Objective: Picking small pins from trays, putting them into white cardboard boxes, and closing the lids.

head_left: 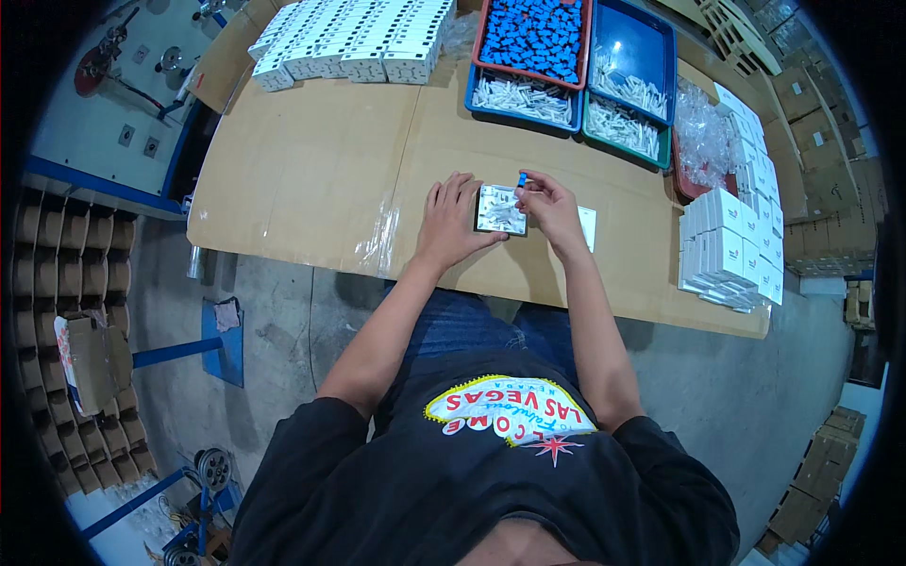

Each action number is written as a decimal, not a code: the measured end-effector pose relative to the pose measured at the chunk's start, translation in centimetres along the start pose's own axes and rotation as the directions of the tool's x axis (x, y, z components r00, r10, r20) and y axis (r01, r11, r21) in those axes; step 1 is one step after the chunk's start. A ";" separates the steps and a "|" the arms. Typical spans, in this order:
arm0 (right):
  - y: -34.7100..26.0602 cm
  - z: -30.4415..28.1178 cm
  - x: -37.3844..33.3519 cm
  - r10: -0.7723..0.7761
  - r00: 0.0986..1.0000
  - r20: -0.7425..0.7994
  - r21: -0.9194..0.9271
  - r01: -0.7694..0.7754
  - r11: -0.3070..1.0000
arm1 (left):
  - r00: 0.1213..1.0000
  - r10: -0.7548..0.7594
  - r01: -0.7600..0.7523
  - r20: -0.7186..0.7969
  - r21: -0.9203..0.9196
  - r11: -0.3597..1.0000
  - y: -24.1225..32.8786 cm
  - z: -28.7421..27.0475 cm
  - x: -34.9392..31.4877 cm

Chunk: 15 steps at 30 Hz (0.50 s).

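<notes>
Loosely, left hand [451, 219] braces box [501, 232], right [552, 203] pinches piece [522, 179]

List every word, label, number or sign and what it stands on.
Black shirt: red and blue lettering, upside down, on a white, yellow-edged print; wording not copied.
Far-left white boxes: dark marks, too small to read.
Right-hand white boxes: marks, too small to read.
</notes>
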State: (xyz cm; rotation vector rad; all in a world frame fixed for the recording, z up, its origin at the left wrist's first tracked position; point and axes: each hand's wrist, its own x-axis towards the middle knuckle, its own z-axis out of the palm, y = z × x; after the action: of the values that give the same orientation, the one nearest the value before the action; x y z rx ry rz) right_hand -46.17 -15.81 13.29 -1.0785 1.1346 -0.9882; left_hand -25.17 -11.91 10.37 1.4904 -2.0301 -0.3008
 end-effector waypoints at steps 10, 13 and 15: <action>-0.7 4.4 0.3 -0.344 0.930 0.130 -0.744 0.321 0.586 | 0.999 -0.042 0.043 0.028 -0.039 0.998 -0.1 -0.2 0.0; -0.2 4.3 0.8 -0.337 0.927 0.167 -0.800 0.327 0.503 | 0.998 -0.050 0.052 0.041 -0.044 0.998 0.1 -0.2 0.1; 0.2 4.1 1.2 -0.326 0.929 0.175 -0.802 0.327 0.500 | 0.997 -0.052 0.054 0.049 -0.046 0.997 0.1 -0.2 0.3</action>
State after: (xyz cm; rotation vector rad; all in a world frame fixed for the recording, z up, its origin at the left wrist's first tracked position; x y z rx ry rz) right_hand -41.91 -16.30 13.25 -2.1358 1.4721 -0.7057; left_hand -25.13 -12.11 10.67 1.5235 -2.0082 -0.4068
